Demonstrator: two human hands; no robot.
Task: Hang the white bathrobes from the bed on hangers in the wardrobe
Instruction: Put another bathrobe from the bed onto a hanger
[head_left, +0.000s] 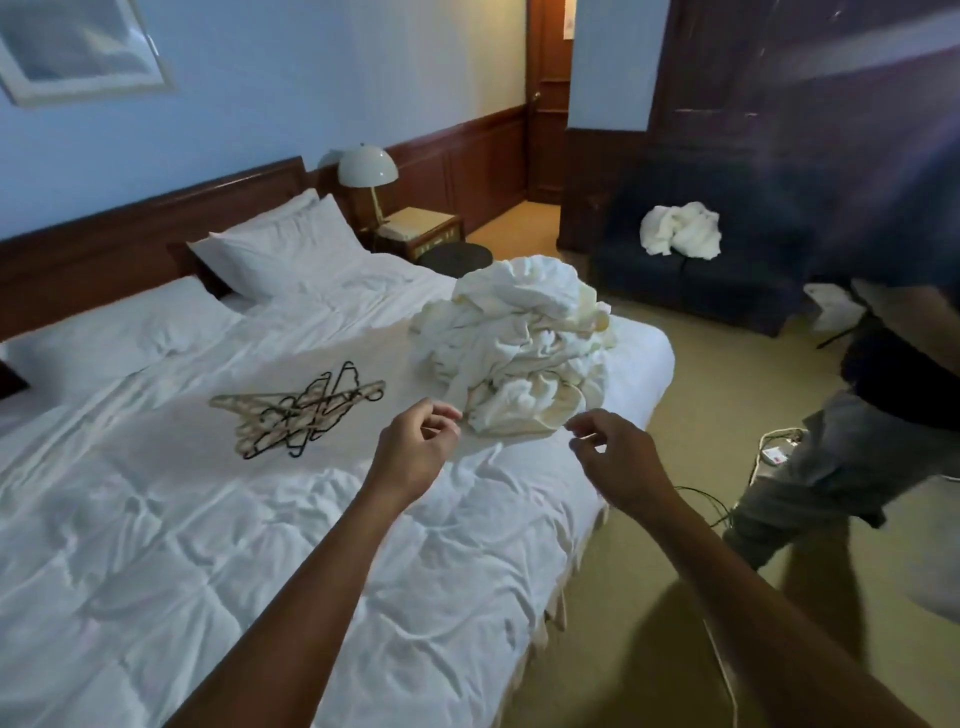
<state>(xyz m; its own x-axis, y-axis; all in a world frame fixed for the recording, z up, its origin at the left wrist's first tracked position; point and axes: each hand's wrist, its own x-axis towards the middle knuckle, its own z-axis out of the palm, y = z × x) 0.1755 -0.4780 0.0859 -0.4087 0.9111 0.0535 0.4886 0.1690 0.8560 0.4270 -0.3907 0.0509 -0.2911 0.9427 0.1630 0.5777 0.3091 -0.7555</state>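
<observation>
Left hand (415, 452), right hand (615, 460) empty, fingers (441, 414) loosely curled; bathrobe pile (519, 343) just far of both, between them; hangers (301, 415) left.

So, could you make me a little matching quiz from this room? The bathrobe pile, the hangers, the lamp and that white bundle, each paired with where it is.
Things:
1. bathrobe pile
2. hangers
3. lamp
4. white bundle

Places:
A. on the dark sofa
B. beside the headboard
C. heaped near the right edge of the bed
D. lying flat mid-bed

Pairs: 1-C, 2-D, 3-B, 4-A.
</observation>
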